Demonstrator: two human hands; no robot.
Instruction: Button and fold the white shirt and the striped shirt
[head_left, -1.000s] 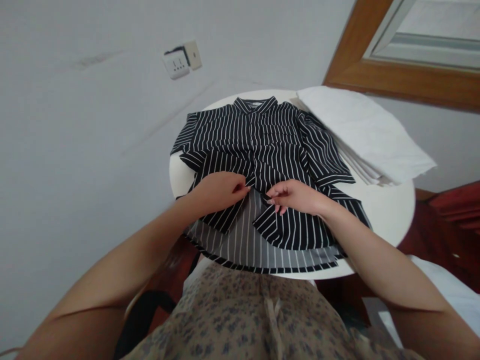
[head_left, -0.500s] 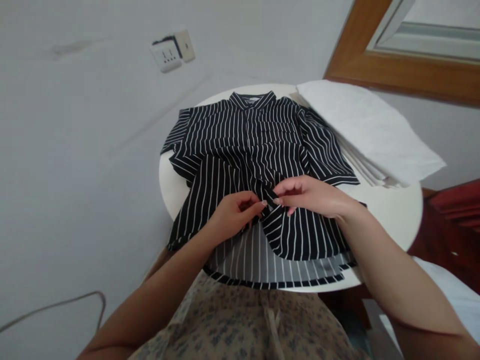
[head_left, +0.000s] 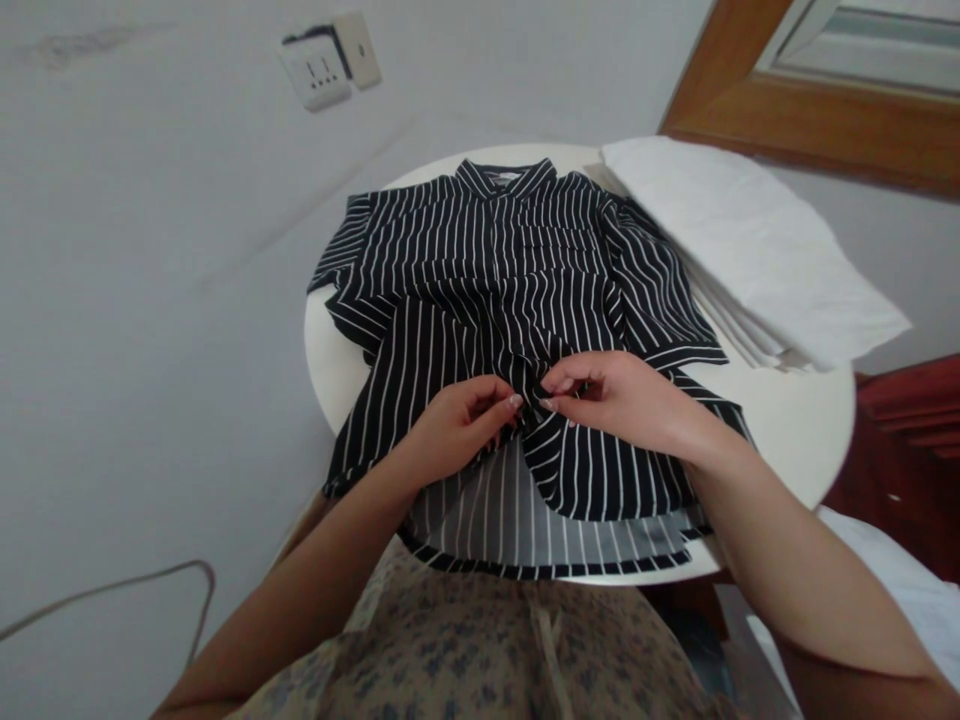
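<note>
A black shirt with white stripes (head_left: 450, 245) lies front up, its collar at the far side and its lower hem toward me. Thumb and fingers of my left hand (head_left: 466, 422) pinch the front edge of the shirt low on the placket. Just to the right, my right hand (head_left: 611, 400) pinches the other side of the same opening. The fingertips are close together, with dark cloth bunched between them. Below the hands the front parts, and the grey inside of the back panel (head_left: 487, 520) shows. Any button between the fingers is too small to make out.
The shirt rests on a round white table (head_left: 810, 430) against a wall. White folded sheets (head_left: 757, 250) lie at its right side. A wall socket (head_left: 319, 72) is at the upper left, and a wooden frame (head_left: 810, 110) at the upper right.
The view has shifted slightly. Both hands stay at the placket; the fingertips have moved slightly apart, and the cloth between them lies a little differently.
</note>
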